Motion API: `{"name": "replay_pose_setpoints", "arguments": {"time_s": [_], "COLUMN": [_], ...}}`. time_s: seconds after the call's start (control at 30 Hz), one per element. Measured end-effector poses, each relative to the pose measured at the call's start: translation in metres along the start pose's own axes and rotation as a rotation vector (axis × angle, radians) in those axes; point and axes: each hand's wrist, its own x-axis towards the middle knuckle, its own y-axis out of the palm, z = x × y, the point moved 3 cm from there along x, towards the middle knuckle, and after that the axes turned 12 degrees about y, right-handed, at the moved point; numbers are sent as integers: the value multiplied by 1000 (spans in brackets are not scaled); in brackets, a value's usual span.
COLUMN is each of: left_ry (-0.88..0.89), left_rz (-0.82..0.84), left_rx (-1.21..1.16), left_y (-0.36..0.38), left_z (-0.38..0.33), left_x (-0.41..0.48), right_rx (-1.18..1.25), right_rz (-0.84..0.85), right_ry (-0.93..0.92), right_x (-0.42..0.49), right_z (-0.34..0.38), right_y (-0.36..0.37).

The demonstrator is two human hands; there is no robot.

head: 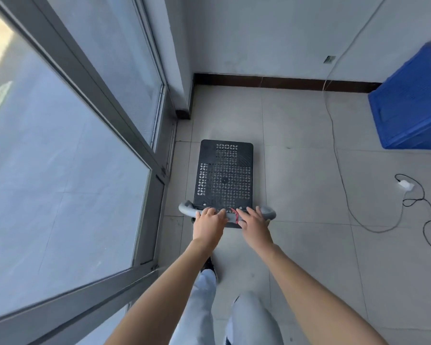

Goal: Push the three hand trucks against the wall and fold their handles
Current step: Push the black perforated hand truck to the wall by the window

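- Got both hands, left (208, 218) and right (253, 219), wrapped round the grey handle (269, 210) so I can steer.
- 1 hand truck (225, 175) lined up, wall (271, 33) not reached.

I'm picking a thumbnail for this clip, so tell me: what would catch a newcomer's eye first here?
First, both hands, the left hand and the right hand, gripping the grey handle of a black perforated hand truck at centre frame, short of the wall ahead. Next, the bright blue crate at far right, then the large glass door filling the left side.
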Motion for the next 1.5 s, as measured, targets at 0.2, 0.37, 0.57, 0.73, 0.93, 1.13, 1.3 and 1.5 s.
{"name": "replay_pose_setpoints", "arguments": {"time_s": [0.2,0.37,0.57,0.73,0.93,1.13,1.3,1.5], "left_ry": [6,30,-9,-55,-65,-85,-55,-42], "left_rz": [33,-10,-13,10,-6,-19,-29,32], "left_rx": [-33,1,-21,-82,-82,-120,-105,-92], "left_y": [-62,-96,-140,-171,-195,-226,-251,-275], "left_z": [36,55,74,87,111,135,159,172], "left_x": [100,171,254,316,385,445,490,532], "right_rx": [-2,10,-6,-39,2,10,4,46], "right_rz": [-1,-35,1,51,20,4,5,-17], "right_ry": [-24,-49,-81,-80,-82,-88,-88,-105], "right_x": [88,159,237,293,354,407,453,485], "right_z": [47,74,106,128,157,189,218,231], "right_y": [-53,-96,-148,-188,-225,-261,-283,-300]}}
